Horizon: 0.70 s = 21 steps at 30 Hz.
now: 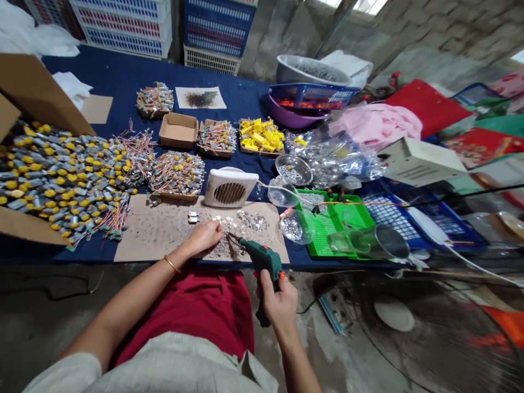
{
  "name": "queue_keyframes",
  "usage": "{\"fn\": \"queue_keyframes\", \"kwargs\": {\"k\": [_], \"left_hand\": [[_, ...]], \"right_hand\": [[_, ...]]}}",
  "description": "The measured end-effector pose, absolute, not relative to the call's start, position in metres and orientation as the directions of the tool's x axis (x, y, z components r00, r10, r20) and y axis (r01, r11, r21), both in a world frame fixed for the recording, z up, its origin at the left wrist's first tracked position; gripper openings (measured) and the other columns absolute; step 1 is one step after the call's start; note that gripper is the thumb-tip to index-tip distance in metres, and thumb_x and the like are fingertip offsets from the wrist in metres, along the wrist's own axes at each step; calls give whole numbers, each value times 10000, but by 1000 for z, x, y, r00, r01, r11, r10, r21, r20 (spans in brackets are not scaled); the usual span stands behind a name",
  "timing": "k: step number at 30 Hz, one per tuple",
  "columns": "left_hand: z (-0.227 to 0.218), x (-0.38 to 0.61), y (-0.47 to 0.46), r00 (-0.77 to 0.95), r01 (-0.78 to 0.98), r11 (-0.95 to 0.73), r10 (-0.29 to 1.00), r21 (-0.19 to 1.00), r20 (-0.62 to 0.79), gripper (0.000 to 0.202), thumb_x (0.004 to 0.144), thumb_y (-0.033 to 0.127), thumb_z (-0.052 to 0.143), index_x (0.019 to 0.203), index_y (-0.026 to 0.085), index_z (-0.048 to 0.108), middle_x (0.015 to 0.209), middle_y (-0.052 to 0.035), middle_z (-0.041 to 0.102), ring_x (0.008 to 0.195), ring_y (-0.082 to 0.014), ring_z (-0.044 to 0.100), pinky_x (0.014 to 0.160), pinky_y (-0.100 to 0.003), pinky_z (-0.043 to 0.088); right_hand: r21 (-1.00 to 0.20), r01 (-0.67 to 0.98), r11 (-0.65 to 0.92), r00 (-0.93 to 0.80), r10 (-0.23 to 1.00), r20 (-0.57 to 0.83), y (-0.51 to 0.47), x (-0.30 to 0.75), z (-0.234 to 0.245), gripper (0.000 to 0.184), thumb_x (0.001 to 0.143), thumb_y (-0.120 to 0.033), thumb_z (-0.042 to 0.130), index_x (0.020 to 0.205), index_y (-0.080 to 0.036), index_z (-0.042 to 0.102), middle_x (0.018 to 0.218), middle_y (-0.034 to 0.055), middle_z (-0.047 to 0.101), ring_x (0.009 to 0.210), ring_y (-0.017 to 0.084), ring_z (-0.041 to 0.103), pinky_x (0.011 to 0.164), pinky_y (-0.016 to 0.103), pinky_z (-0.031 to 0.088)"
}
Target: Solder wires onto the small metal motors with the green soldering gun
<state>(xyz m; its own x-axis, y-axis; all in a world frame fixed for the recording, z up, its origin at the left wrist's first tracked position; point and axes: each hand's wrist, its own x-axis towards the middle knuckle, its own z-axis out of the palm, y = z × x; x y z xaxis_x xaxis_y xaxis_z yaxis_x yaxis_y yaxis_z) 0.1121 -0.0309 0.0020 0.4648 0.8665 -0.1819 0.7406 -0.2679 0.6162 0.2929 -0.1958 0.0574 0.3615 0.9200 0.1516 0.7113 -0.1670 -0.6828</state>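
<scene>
green soldering gun [262, 261] is angling its tip down toward the cardboard sheet [155, 229], gripped firmly in the right hand [278, 303], while the half-curled left hand [202, 237] is resting beside silvery scraps [241, 228], its hold unclear.

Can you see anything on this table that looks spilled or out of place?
A clear plastic cup lies on its side on the green tray, and silver bits lie scattered over the cardboard sheet.
</scene>
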Motion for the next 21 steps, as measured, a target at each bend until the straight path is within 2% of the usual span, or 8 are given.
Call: {"fn": "queue_keyframes", "kwargs": {"k": [14, 21], "left_hand": [[2, 113, -28, 455, 753, -270, 872, 600, -179, 206, 831, 209, 471, 838, 157, 670, 860, -101, 700, 814, -210, 630, 755, -278, 452], [0, 111, -27, 469, 737, -284, 868, 613, -162, 220, 838, 226, 461, 839, 164, 672, 846, -90, 701, 804, -210, 627, 733, -275, 448]], "right_hand": [[-705, 692, -155, 374, 912, 167, -189, 289, 55, 414, 873, -546, 525, 675, -197, 627, 499, 23, 551, 549, 188, 565, 528, 273, 418], [-674, 722, -156, 359, 917, 173, -189, 288, 59, 421, 883, -545, 502, 702, -191, 641, 504, 25, 553, 562, 192, 570, 548, 275, 424]]}}
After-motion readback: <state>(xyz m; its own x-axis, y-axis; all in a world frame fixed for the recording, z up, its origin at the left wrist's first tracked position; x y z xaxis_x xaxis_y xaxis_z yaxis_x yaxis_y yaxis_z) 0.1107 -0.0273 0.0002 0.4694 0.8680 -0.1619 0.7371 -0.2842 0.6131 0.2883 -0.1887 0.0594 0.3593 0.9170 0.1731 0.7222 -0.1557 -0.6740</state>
